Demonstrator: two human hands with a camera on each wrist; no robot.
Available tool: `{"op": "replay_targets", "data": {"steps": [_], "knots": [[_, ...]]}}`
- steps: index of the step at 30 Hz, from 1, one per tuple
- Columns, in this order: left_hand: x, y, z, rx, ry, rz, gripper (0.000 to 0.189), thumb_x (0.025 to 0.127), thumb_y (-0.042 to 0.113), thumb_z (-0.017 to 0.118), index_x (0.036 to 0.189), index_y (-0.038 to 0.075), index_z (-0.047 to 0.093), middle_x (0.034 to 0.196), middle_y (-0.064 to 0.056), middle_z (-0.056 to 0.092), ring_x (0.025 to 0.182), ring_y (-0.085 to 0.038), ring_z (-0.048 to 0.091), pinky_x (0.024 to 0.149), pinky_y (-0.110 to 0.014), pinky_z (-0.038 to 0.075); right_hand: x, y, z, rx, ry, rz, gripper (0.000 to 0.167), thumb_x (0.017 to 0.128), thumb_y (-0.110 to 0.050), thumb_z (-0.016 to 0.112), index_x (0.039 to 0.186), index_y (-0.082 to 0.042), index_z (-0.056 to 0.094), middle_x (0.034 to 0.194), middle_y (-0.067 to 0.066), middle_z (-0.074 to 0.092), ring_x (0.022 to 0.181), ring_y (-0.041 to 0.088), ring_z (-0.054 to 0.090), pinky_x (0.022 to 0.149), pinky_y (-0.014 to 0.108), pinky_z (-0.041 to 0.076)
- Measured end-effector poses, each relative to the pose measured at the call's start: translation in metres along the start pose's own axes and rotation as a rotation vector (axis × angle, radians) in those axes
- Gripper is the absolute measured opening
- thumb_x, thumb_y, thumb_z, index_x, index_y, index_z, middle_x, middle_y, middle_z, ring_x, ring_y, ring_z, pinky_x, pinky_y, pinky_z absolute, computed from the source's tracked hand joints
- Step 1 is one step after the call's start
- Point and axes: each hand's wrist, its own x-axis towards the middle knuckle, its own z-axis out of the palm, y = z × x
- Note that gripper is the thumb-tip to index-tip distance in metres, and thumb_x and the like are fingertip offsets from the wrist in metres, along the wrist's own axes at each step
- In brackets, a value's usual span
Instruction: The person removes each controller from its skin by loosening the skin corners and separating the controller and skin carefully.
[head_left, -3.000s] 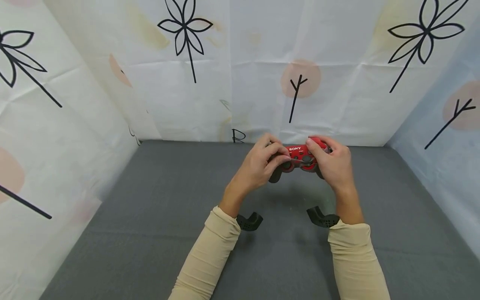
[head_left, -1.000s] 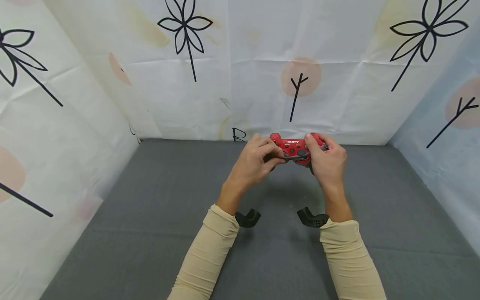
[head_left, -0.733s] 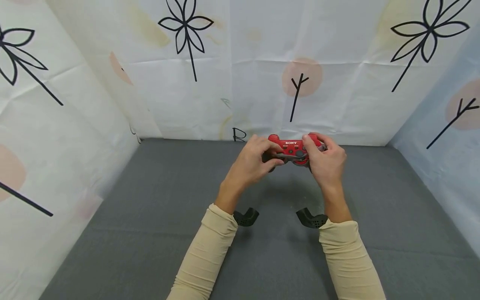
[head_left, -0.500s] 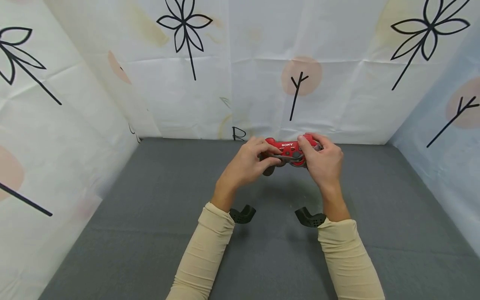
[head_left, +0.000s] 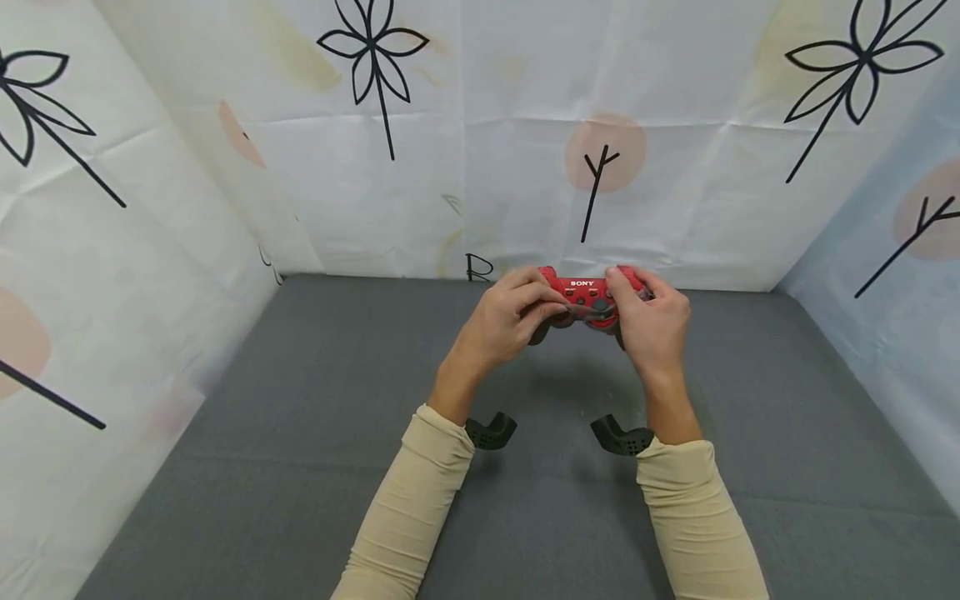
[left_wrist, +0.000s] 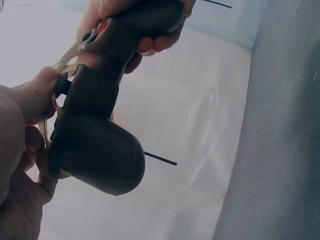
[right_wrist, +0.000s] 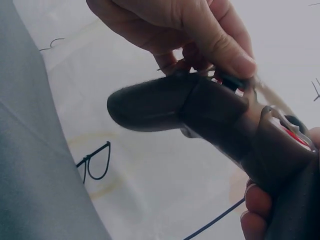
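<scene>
A red game controller (head_left: 581,292) marked SONY, with dark handles, is held above the far part of the table. My right hand (head_left: 654,325) grips its right side, thumb on the top face and fingers curled behind. A thin grey trim piece (head_left: 600,313) runs across the controller's front by the sticks. My left hand (head_left: 495,321) pinches the trim's left end between thumb and fingers. The left wrist view has this trim (left_wrist: 67,60) standing partly off the controller's face, beside the left thumb (left_wrist: 37,92). The dark underside (right_wrist: 220,110) fills the right wrist view's middle.
A grey cloth-covered table (head_left: 300,400) lies under the hands. White patterned sheets (head_left: 510,167) enclose it at the back and both sides, the back one close behind the controller. Dark wrist mounts (head_left: 491,432) jut inward from both sleeves.
Over three seconds both hands and the controller have shifted left. The left fingers no longer cover the red upper left corner. Since half a second ago the controller has turned from tilted to nearly level.
</scene>
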Motion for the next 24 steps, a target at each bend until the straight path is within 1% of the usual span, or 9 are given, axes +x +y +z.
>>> {"op": "replay_targets", "data": {"steps": [3, 5, 9, 11, 13, 16, 19, 21, 24], "knots": [[0.002, 0.002, 0.0, -0.045, 0.014, 0.02, 0.01, 0.095, 0.011, 0.071, 0.099, 0.004, 0.076, 0.099, -0.006, 0.062, 0.088, -0.015, 0.056, 0.079, -0.022, 0.051, 0.001, 0.0, -0.002, 0.017, 0.0, 0.016, 0.044, 0.093, -0.045, 0.071, 0.122, -0.013, 0.076, 0.065, -0.025, 0.062, 0.059, 0.001, 0.059, 0.056, 0.014, 0.051], [0.002, 0.002, 0.0, -0.087, 0.002, 0.003, 0.009, 0.095, 0.01, 0.07, 0.099, 0.004, 0.076, 0.099, -0.006, 0.062, 0.087, -0.014, 0.055, 0.079, -0.022, 0.051, 0.001, 0.001, -0.002, 0.013, -0.006, 0.032, 0.046, 0.093, -0.047, 0.071, 0.124, -0.013, 0.075, 0.066, -0.025, 0.062, 0.061, 0.0, 0.06, 0.057, 0.014, 0.052], [-0.003, 0.002, 0.001, -0.128, -0.057, -0.08, 0.007, 0.095, 0.011, 0.07, 0.099, 0.006, 0.075, 0.101, -0.004, 0.061, 0.087, -0.012, 0.053, 0.077, -0.022, 0.049, 0.002, 0.005, 0.001, -0.007, -0.029, 0.071, 0.052, 0.091, -0.051, 0.071, 0.126, -0.012, 0.074, 0.064, -0.026, 0.061, 0.061, 0.0, 0.06, 0.056, 0.015, 0.052], [-0.004, 0.002, 0.001, -0.117, -0.097, -0.106, 0.006, 0.094, 0.011, 0.072, 0.098, 0.007, 0.075, 0.102, -0.004, 0.061, 0.086, -0.011, 0.053, 0.075, -0.022, 0.049, 0.003, 0.009, 0.003, 0.003, -0.045, 0.086, 0.053, 0.091, -0.05, 0.071, 0.125, -0.01, 0.074, 0.062, -0.025, 0.061, 0.059, 0.0, 0.059, 0.055, 0.016, 0.052], [-0.005, 0.002, 0.001, -0.085, -0.129, -0.111, 0.007, 0.093, 0.011, 0.075, 0.098, 0.007, 0.075, 0.104, -0.004, 0.061, 0.087, -0.012, 0.054, 0.075, -0.022, 0.049, 0.004, 0.012, 0.004, 0.023, -0.06, 0.098, 0.052, 0.091, -0.049, 0.072, 0.123, -0.007, 0.074, 0.059, -0.025, 0.061, 0.055, 0.0, 0.059, 0.053, 0.017, 0.052], [-0.003, 0.004, 0.001, -0.022, -0.163, -0.093, 0.012, 0.089, 0.01, 0.079, 0.1, 0.007, 0.074, 0.105, -0.005, 0.062, 0.089, -0.013, 0.056, 0.078, -0.023, 0.05, 0.005, 0.015, 0.005, 0.062, -0.07, 0.097, 0.05, 0.092, -0.045, 0.072, 0.123, -0.005, 0.074, 0.058, -0.023, 0.061, 0.05, 0.0, 0.058, 0.051, 0.017, 0.051], [-0.001, 0.004, 0.0, 0.025, -0.171, -0.077, 0.015, 0.087, 0.01, 0.081, 0.1, 0.007, 0.074, 0.104, -0.005, 0.063, 0.093, -0.014, 0.059, 0.084, -0.023, 0.052, 0.005, 0.015, 0.005, 0.07, -0.06, 0.094, 0.05, 0.092, -0.044, 0.073, 0.123, -0.005, 0.074, 0.058, -0.023, 0.061, 0.051, 0.0, 0.058, 0.051, 0.017, 0.051], [0.0, 0.004, 0.001, 0.046, -0.158, -0.044, 0.014, 0.087, 0.009, 0.081, 0.098, 0.006, 0.074, 0.103, -0.004, 0.064, 0.094, -0.014, 0.061, 0.087, -0.022, 0.053, 0.005, 0.014, 0.005, 0.074, -0.049, 0.096, 0.051, 0.092, -0.044, 0.072, 0.126, -0.005, 0.073, 0.06, -0.022, 0.061, 0.053, -0.001, 0.058, 0.052, 0.017, 0.051], [0.002, 0.002, 0.002, 0.077, -0.105, 0.047, 0.011, 0.088, 0.01, 0.08, 0.095, 0.005, 0.074, 0.098, -0.005, 0.065, 0.092, -0.015, 0.063, 0.087, -0.023, 0.054, 0.004, 0.011, 0.004, 0.108, -0.039, 0.101, 0.052, 0.093, -0.042, 0.072, 0.129, -0.005, 0.07, 0.063, -0.019, 0.062, 0.055, 0.0, 0.06, 0.053, 0.017, 0.053]]}}
